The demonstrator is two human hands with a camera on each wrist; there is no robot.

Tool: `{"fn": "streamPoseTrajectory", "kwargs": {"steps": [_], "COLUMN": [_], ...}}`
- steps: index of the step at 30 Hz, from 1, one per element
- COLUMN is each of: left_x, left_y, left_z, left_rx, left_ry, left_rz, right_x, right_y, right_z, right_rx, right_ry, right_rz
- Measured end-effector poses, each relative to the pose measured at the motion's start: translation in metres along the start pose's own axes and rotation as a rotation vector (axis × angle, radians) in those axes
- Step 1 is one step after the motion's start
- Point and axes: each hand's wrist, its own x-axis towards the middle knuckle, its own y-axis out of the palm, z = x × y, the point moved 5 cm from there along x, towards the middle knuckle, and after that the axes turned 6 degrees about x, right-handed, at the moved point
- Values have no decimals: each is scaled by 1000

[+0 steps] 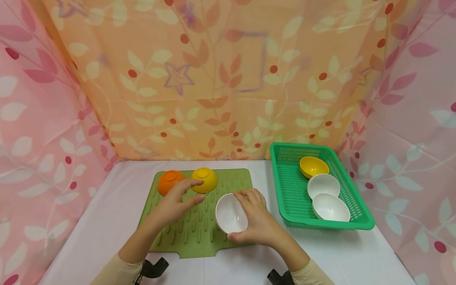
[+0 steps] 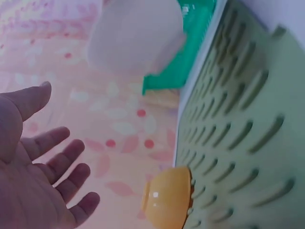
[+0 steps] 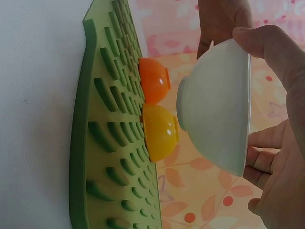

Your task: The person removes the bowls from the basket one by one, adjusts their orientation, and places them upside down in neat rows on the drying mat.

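Observation:
My right hand (image 1: 258,217) grips a white bowl (image 1: 229,215) by its rim, thumb on the near side and fingers on the far side. The right wrist view shows this bowl (image 3: 217,109) held above the green drying mat (image 3: 109,157), its foot toward the mat. My left hand (image 1: 179,200) is over the left part of the mat, fingers apart and holding nothing; the left wrist view shows its spread fingers (image 2: 62,162). Upside down at the mat's back edge sit an orange bowl (image 1: 169,182) and a yellow bowl (image 1: 204,180), side by side.
To the right stands a green plastic basket (image 1: 292,202). In it lie a yellow bowl (image 1: 314,167) and two white bowls, one behind (image 1: 323,185) and one in front (image 1: 331,208), openings up. Patterned cloth (image 1: 228,99) walls the table at the back and sides.

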Motion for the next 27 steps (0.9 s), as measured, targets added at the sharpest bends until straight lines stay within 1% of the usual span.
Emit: {"fn": "streamPoseTrajectory", "kwargs": {"steps": [5,8,10,17,21,23,27], "left_x": [-18,-24,-26,-29,-29,-28,-27], "left_y": [8,14,18,29,36,40,48], "left_z": [-10,-15,-17,-21,-22,-21,-19], "left_rx": [-45,-55,-45,-72,-64,-67,-112], "left_ry": [-32,-44,-57,-72,-74,-73,-69], "left_rz": [15,8,-2,1,15,28,73], "right_x": [0,0,0,0,-2,-4,-6], "right_y": [-1,-2,-2,-4,-9,-12,-15], "right_z": [1,2,2,2,2,2,2], "right_rx": [-9,-16,-20,-16,-17,-22,-28], "right_ry": [-17,-23,-21,-9,-22,-33,-41], "right_rz": [-7,-8,-5,-6,-40,-56,-63]}}
